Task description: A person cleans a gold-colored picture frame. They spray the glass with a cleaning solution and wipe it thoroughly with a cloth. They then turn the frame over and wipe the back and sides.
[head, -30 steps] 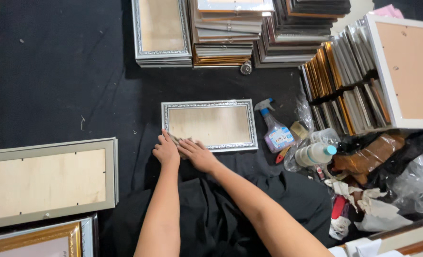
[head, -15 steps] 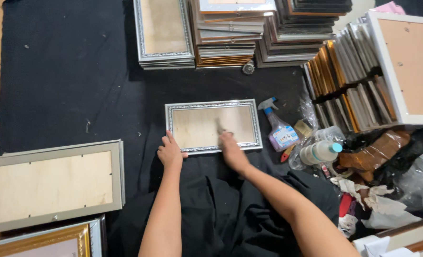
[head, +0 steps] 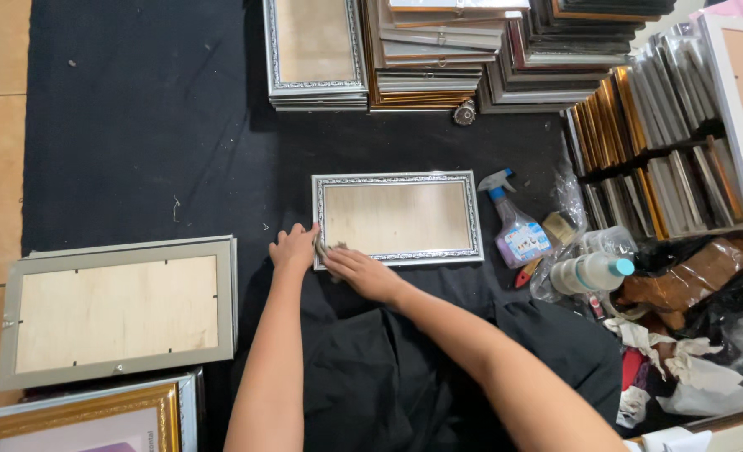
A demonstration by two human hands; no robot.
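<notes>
A small silver ornate frame lies flat on the black cloth, showing a pale beige panel. My left hand is curled against the frame's lower left corner and steadies it. Beside it, my right hand presses a small grey cloth onto the same corner; most of that cloth is hidden under the fingers.
A blue-trigger spray bottle and a white bottle with a teal cap lie right of the frame. Stacks of frames stand behind, upright frames at the right. A large grey frame and a gold frame lie left. Crumpled paper sits at the lower right.
My right hand went from the frame's lower left out over its panel, then came back to the lower left corner. My left hand stayed at that corner.
</notes>
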